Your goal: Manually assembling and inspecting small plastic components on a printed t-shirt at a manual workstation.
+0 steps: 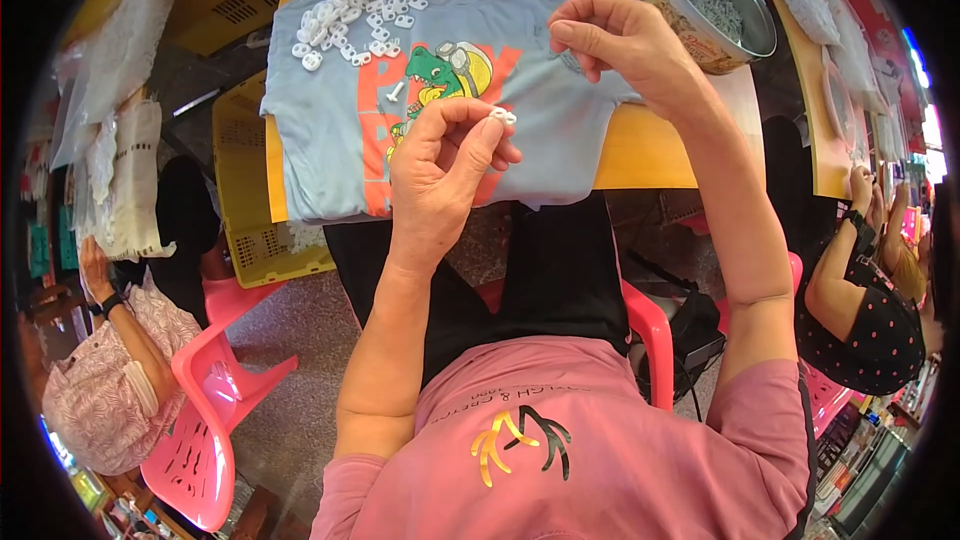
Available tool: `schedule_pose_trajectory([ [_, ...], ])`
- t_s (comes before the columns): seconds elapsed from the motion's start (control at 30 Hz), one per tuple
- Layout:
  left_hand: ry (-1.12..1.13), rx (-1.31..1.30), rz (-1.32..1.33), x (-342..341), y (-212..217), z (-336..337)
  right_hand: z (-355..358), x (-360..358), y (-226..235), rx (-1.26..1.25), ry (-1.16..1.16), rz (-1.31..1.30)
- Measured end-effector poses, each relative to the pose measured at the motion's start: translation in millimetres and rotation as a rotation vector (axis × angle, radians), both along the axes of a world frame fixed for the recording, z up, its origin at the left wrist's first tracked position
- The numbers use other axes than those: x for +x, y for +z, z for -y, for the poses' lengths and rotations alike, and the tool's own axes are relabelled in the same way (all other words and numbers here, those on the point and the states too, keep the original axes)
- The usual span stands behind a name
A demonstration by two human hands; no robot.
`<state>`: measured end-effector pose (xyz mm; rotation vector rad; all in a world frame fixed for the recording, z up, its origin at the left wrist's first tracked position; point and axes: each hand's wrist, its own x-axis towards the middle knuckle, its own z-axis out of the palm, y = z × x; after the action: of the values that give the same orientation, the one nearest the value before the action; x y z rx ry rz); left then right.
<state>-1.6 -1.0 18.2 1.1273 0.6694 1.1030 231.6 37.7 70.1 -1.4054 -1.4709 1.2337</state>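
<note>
Between the thumb and fingertips of my left hand (445, 155) is a small white plastic piece (503, 117) with holes. My right hand (625, 40) is raised to the right, thumb and fingers pinched together; whatever they hold, if anything, is too small to make out. Below both hands a light blue T-shirt (570, 155) with a cartoon print lies over the table. At its upper left is a loose pile of similar white plastic pieces (350, 2). A single white peg-like piece (396, 92) lies on the print, left of my left hand.
A round tin (690, 40) of small grey metal pieces stands beyond my right hand. The yellow table edge (650, 175) runs before my lap. A yellow crate (265, 250) and a pink chair (215, 400) are at left. Other people sit on both sides.
</note>
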Motion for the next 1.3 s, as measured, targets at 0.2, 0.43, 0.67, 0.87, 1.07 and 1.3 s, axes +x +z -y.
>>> schedule_pose_trajectory([
  [0.2, 0.002, -0.022, 0.013, -1.4, -0.7, -0.2, 15.3, -11.1, -3.6, -0.01, -0.015, 0.062],
  [0.43, -0.001, -0.052, 0.059, -0.5, 0.0, -2.0, 27.9, -25.2, -33.1, 0.562, 0.026, 0.755],
  [0.67, 0.005, -0.044, 0.062, -2.0, -0.8, -1.7, 31.2, -38.0, -36.4, 0.673, 0.061, 0.846],
  [0.87, 0.001, -0.066, 0.066, -1.0, -0.7, -1.0, 32.4, -28.2, -31.0, 0.74, 0.127, 0.786],
  [1.07, -0.003, -0.058, 0.086, -1.7, -2.1, -2.6, 25.1, -22.8, -22.0, 0.711, 0.287, 0.865],
  [1.3, -0.003, -0.072, 0.098, -2.9, -1.2, -2.0, 22.1, -26.5, -15.9, 0.578, 0.251, 0.728],
])
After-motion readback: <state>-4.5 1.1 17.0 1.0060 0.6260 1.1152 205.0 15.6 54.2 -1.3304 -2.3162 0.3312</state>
